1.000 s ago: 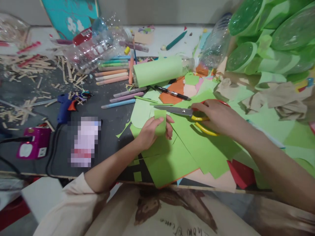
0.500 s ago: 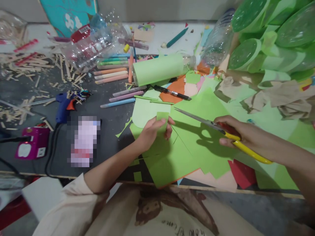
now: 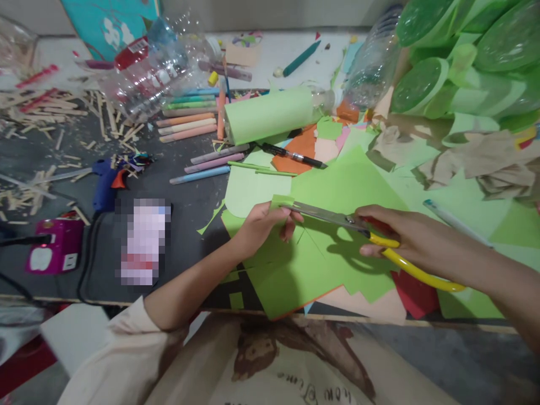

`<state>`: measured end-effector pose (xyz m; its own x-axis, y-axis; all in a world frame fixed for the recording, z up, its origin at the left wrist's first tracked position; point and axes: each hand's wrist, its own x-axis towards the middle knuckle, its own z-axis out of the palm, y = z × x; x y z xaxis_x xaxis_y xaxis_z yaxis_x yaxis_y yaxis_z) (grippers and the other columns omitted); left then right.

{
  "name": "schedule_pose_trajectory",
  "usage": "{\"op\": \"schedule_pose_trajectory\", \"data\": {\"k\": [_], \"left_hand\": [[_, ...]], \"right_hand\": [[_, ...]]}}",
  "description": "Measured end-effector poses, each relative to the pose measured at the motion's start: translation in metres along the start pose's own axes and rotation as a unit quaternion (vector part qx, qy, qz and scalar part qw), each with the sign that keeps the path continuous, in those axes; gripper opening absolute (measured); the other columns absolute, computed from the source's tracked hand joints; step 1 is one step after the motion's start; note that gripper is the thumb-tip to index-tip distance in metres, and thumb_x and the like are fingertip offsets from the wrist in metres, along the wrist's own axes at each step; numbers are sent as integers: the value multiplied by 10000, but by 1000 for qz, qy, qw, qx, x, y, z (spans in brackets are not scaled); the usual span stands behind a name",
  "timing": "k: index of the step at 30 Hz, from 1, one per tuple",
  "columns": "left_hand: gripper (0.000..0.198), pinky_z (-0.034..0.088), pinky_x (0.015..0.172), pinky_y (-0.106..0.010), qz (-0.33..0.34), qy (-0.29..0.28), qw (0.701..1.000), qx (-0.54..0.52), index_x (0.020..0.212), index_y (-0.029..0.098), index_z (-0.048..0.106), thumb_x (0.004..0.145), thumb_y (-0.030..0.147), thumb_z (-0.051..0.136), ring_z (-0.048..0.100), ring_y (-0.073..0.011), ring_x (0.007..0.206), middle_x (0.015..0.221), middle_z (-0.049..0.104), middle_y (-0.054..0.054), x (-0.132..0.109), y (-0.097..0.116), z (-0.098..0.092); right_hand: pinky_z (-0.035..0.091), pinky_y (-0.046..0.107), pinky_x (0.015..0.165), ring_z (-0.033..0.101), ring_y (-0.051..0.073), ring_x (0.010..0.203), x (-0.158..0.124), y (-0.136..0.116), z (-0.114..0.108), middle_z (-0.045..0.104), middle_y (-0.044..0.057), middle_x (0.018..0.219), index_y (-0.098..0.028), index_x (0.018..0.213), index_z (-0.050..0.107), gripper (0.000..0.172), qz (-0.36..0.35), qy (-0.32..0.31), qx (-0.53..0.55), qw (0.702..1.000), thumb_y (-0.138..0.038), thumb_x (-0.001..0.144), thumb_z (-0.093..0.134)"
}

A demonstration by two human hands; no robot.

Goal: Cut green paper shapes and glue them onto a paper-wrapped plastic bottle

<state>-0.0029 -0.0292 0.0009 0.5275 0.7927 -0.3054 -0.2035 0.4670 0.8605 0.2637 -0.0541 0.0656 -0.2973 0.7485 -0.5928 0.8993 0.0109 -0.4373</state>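
Between the thumb and fingers of my left hand (image 3: 264,225) is a small piece of green paper (image 3: 282,199). My right hand (image 3: 405,239) grips scissors (image 3: 405,264) with yellow handles, pointing left. Their blades (image 3: 323,212) reach the small paper piece beside my left thumb; whether they are cutting into it I cannot tell. Beneath both hands lie large sheets of green paper (image 3: 337,259). A black pen (image 3: 293,156) and thin green paper strips (image 3: 261,168) lie just beyond my left hand.
A bottle wrapped in light green paper (image 3: 270,115) lies behind the pen. To the left are a blue glue gun (image 3: 103,183), a blurred-out phone (image 3: 143,242) and a magenta box (image 3: 54,244). Green-wrapped bottles (image 3: 468,90) and crumpled brown paper (image 3: 476,157) stand at the right.
The scissors in my right hand have moved left and slightly down, bringing the blades to the small green paper. My left hand stays nearly in place. A pale pen now shows beyond my right hand.
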Motion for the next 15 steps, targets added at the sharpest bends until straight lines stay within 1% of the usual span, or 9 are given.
{"op": "schedule_pose_trajectory", "data": {"k": [4, 10, 13, 15], "left_hand": [[268, 401, 497, -233, 3, -16, 1000, 0, 739, 129, 692, 834, 374, 637, 518, -84, 455, 524, 574, 33, 0, 0, 0], [322, 424, 515, -235, 16, -42, 999, -9, 753, 131, 684, 864, 433, 659, 527, -89, 478, 542, 589, 25, -1, -2, 0], [337, 428, 527, -232, 21, -54, 998, -6, 752, 136, 682, 879, 446, 651, 524, -89, 487, 547, 590, 22, -1, -1, 0], [339, 428, 532, -232, 13, -55, 998, -3, 740, 140, 681, 884, 445, 645, 521, -89, 488, 546, 589, 19, -2, 1, 0]], "right_hand": [[407, 331, 644, 588, 257, 706, 3, -2, 1, 674, 93, 921, -245, 1147, 602, 595, -9, -1, 11, 1000, -746, 851, 480], [394, 313, 597, 535, 218, 629, 8, 3, 3, 616, 46, 797, -250, 1106, 604, 630, -14, -17, 33, 999, -786, 785, 519], [389, 303, 598, 514, 204, 634, 8, 5, 2, 574, 20, 756, -253, 1103, 587, 631, -11, -39, 53, 998, -793, 783, 525], [387, 292, 598, 505, 193, 642, 8, 5, 2, 558, 7, 750, -256, 1096, 572, 593, -11, -58, 74, 996, -771, 804, 526]]}}
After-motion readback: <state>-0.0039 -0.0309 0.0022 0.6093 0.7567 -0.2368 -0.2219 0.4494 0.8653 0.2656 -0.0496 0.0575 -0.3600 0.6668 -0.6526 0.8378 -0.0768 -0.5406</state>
